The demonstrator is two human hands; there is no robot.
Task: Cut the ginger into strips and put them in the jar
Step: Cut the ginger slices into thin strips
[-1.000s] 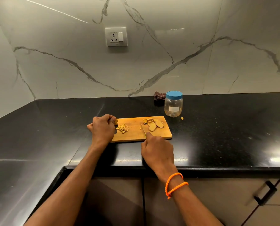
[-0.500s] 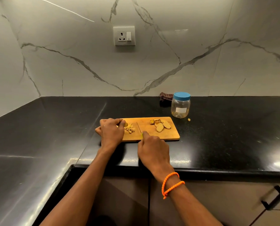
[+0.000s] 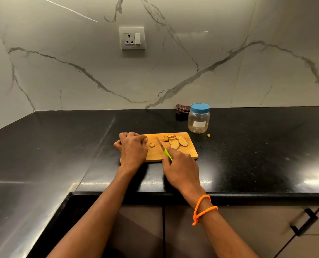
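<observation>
A wooden cutting board lies on the black counter. My left hand rests on the board's left end with its fingers curled, and the heap of ginger strips is hidden under it. One small ginger piece lies just right of its fingertips. My right hand grips a green-handled knife, blade pointing away over the board's middle. Several ginger slices are piled at the board's far right. The clear jar with a blue lid on stands behind the board's right corner.
A dark folded cloth lies against the marble wall left of the jar. A tiny ginger scrap sits on the counter by the jar. The counter edge runs below my wrists, with cabinet doors and a black handle underneath.
My left hand has slid over the strip heap, which no longer shows. The knife has shifted right and its green handle is now visible. One small ginger piece now lies exposed.
</observation>
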